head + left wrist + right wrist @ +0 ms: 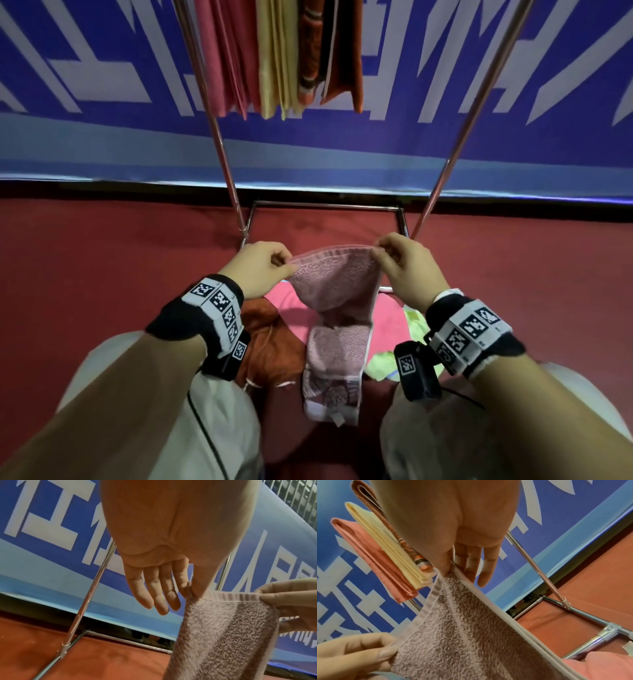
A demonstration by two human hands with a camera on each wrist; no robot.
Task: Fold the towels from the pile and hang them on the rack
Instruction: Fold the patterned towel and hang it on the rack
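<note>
Several folded towels point(274, 58) hung on the rack point(219, 144), a few lay in the pile point(270, 342), left hand point(260, 270) and right hand point(407, 270) each had a pinch grip on a top corner of the mauve towel point(337, 308) dangling over that pile, not yet racked

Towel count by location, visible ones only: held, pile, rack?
Held: 1, mauve towel, pinched by left hand and right hand
Pile: 3, rust towel, bright pink towel, green towel
Rack: 4, salmon towel, yellow towel, striped towel, dark orange towel
Total: 8
</note>
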